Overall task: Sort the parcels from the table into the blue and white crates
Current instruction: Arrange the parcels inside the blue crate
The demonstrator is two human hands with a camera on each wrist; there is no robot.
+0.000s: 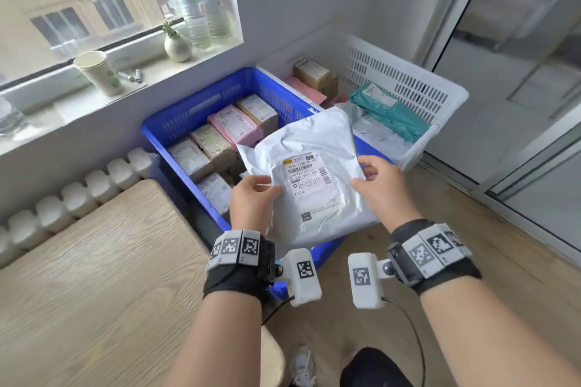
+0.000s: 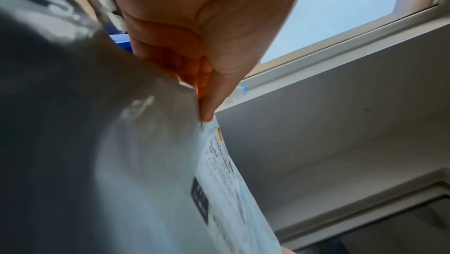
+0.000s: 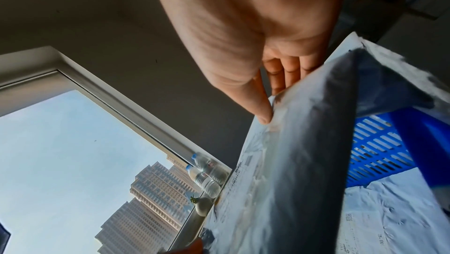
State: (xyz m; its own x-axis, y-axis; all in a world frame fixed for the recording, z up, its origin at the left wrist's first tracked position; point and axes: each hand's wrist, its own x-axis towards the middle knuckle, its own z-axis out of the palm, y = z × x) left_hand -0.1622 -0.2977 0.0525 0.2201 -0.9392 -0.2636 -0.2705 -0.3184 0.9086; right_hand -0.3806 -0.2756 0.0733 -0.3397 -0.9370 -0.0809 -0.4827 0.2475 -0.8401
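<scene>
The mailer hides the near right part of the blue crate and a corner of the white crate, and both hands' fingers lie out of sight beneath it, only the thumbs on top. Its label print is too small to read. In both wrist views the mailer is blurred and cut off by the frame's edge.

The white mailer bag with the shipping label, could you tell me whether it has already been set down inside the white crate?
No, both hands hold the white mailer bag above the blue crate.
</scene>
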